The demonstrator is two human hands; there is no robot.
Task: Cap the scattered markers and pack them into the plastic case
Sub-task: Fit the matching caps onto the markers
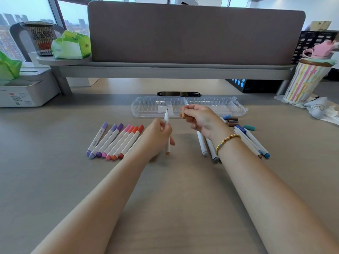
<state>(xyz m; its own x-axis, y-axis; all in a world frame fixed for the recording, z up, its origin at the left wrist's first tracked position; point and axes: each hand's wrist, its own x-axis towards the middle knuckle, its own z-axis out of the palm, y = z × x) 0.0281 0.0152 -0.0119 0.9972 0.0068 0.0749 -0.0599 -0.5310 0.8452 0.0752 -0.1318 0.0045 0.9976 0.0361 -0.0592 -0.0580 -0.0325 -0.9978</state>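
Here the left hand (pixel 157 136) grips an uncapped marker (pixel 167 132) nearly upright above the surface (pixel 55 180), its fine tip pointing up and away and its orange-tan end toward the person, fingers curled round the barrel. Just to its right and a little higher, the right hand (pixel 201 120) pinches a tan cap (pixel 183 113) between thumb and fingertips, the cap close to the marker tip but apart from it. A beaded bracelet (pixel 227 142) circles the right wrist. Directly behind both hands lies the clear plastic case (pixel 146 107), opened flat with its two halves side by side, and the hands cover part of its near edge. To the left of the left hand a row of capped markers (pixel 115 142) lies side by side on the surface, running from purple through pink to orange, the nearest one partly hidden by the left wrist. Under and to the right of the right wrist lies a loose cluster of uncapped markers (pixel 251 142) with grey, brown and blue ends, and beyond them a few loose caps (pixel 233 121) in blue, brown and teal. Farther right stands a striped cup (pixel 300 83); a grey box (pixel 27 92) sits at far left
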